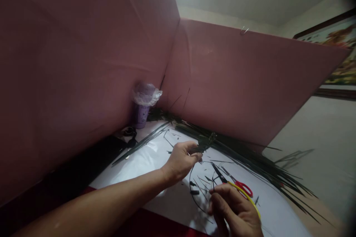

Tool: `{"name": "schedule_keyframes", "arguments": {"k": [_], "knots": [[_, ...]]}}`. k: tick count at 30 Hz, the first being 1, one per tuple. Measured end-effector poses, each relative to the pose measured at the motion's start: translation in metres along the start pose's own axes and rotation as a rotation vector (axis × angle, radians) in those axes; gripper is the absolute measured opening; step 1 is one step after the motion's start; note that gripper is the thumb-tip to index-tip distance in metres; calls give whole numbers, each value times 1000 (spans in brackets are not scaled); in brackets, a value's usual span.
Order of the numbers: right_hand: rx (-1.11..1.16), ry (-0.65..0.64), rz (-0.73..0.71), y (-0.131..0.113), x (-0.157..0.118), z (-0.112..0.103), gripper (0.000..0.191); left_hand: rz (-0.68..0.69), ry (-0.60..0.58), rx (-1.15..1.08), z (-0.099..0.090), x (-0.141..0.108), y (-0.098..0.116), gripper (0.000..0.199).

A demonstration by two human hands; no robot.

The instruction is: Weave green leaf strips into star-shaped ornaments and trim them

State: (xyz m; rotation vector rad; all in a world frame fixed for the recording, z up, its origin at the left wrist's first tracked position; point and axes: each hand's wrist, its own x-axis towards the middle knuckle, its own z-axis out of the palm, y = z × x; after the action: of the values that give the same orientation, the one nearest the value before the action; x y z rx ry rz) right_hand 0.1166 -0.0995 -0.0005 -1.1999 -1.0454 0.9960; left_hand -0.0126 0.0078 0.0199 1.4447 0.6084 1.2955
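My left hand is closed on a small dark green woven leaf piece, held above the white sheet. A thin dark strip curves down from it and bends round toward my right hand. At the lower right, the fingers of my right hand are pinched together on a thin dark strip. Scissors with a yellow handle lie at my right hand, their dark blades pointing up-left. Red-handled scissors rest just behind them.
Long green leaves run along the sheet's back right edge, with more strips at the left. A purple cup with clear plastic stands in the corner by pink panels. Leaf scraps are scattered on the sheet.
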Motion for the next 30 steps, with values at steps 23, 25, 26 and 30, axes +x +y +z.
{"name": "schedule_keyframes", "arguments": {"k": [23,25,26,30], "knots": [[-136,21,-156,-3,34,0,30,1078,175,1162,-3,-20,24,22],[-212,14,-211,0,33,-6,32,1163,152,1208,-1,-24,30,24],[-248,11,-240,2,33,-9,34,1192,143,1216,-1,-26,33,24],[-327,42,-359,10,38,-16,41,1246,127,1212,4,-32,38,27]]}}
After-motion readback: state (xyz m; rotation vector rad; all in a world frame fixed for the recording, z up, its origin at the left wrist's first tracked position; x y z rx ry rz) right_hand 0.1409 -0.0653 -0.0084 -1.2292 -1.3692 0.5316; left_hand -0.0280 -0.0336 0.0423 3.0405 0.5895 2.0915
